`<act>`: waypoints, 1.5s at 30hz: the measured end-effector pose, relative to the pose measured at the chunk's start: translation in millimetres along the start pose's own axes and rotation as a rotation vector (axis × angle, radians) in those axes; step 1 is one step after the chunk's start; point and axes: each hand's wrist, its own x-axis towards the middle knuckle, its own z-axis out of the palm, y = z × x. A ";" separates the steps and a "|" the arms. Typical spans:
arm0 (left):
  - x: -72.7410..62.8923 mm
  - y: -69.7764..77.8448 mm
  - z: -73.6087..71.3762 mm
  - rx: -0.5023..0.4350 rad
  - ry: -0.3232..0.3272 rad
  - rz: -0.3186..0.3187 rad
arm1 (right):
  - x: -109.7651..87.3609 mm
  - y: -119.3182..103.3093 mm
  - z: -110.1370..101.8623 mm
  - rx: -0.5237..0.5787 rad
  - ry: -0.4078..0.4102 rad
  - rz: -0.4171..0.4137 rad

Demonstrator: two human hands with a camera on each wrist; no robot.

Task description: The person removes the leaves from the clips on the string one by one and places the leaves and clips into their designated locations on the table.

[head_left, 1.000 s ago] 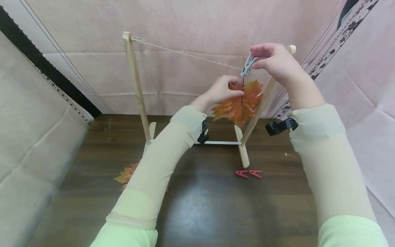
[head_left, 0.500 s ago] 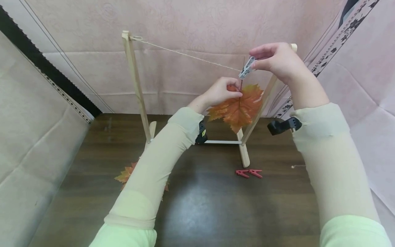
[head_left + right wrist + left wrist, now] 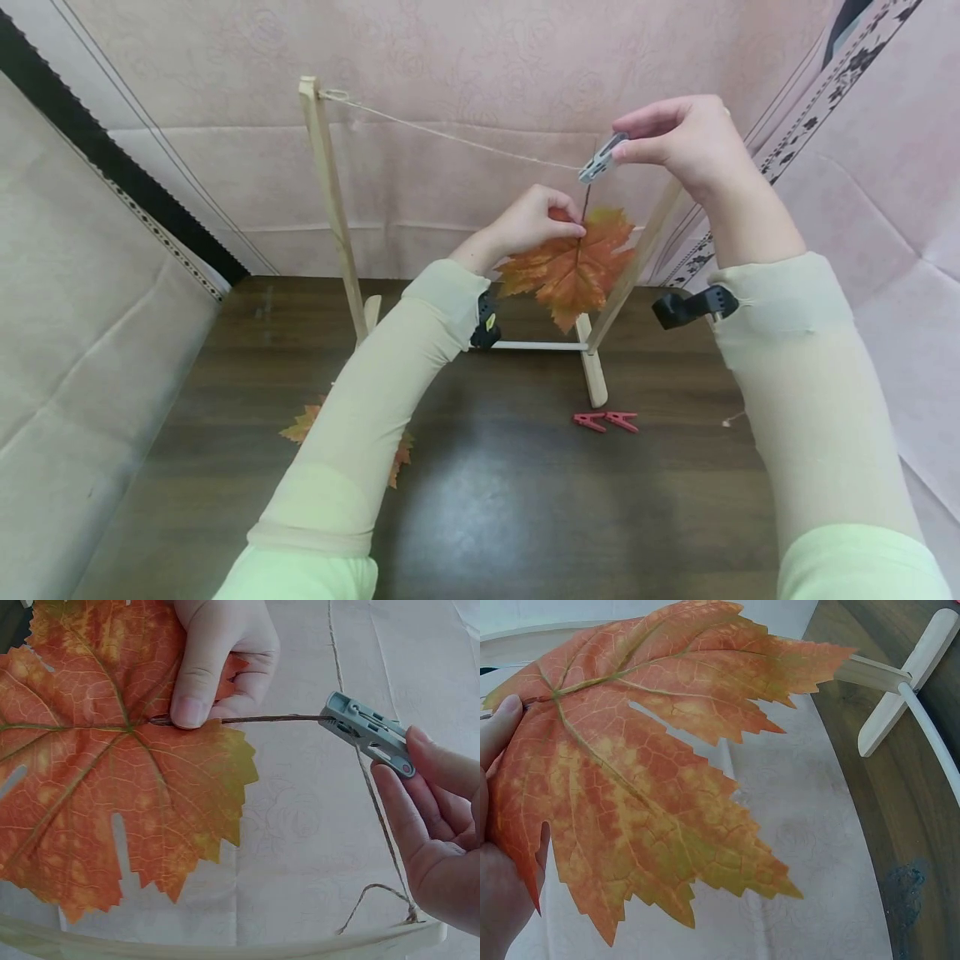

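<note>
My left hand (image 3: pixel 536 221) pinches an orange maple leaf (image 3: pixel 573 271) where its stem begins, thumb on top in the right wrist view. The thin brown stem (image 3: pixel 277 718) runs from there to the nose of a grey-blue clothespin (image 3: pixel 367 733). Thumb and fingers of my right hand (image 3: pixel 693 146) hold the clothespin by its handle end. A twine line (image 3: pixel 465 142) passes at the clothespin's nose, which meets both stem and twine. In the left wrist view, the leaf fills much of the picture and only the thumb side of the left hand shows.
The twine hangs between two wooden posts, the left post (image 3: pixel 330 192) and the right post (image 3: pixel 637 258), joined low by a white rod (image 3: pixel 540 345). Two red clothespins (image 3: pixel 604 422) lie on the dark table (image 3: pixel 480 517). Another leaf (image 3: pixel 302 423) is partly hidden under my left forearm.
The leaf has shifted slightly left and down with my left hand. The clothespin has tilted flatter, and my right hand has moved a little up and right around its handle end.
</note>
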 end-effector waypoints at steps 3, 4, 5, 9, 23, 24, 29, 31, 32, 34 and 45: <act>-0.8 -0.2 -0.4 0.010 -0.010 -0.009 | -0.1 0.1 -0.9 0.065 0.021 -0.010; -1.2 -0.3 -0.4 0.011 -0.014 -0.014 | 0.1 0.0 -1.4 0.084 0.028 -0.010; -1.5 -0.6 -0.5 0.011 -0.017 -0.019 | 0.2 -0.2 -1.8 0.098 0.036 -0.008; -3.2 -1.5 -0.9 0.014 -0.021 -0.047 | 0.1 -1.5 -4.0 0.136 0.074 -0.001; -14.7 -14.9 -12.4 0.039 -0.024 -0.094 | 0.3 -3.2 -19.0 0.610 0.160 -0.105; -15.9 -16.2 -12.9 0.042 -0.028 -0.098 | 0.4 -3.1 -19.5 0.611 0.163 -0.104; -22.4 -22.2 -14.7 0.021 -0.043 -0.119 | -0.5 -1.6 -21.3 0.661 0.139 -0.121; -25.4 -24.0 -15.5 -0.001 -0.040 -0.122 | -2.6 0.0 -22.4 0.688 0.117 -0.130; -27.0 -25.0 -15.9 -0.005 -0.036 -0.120 | -3.9 1.4 -22.9 0.720 0.102 -0.137; -30.0 -27.3 -16.4 -0.013 -0.025 -0.114 | -7.2 5.2 -23.5 0.761 0.071 -0.144; -51.2 -43.6 -19.9 0.001 -0.081 -0.125 | -24.2 35.2 -24.6 0.896 -0.062 -0.137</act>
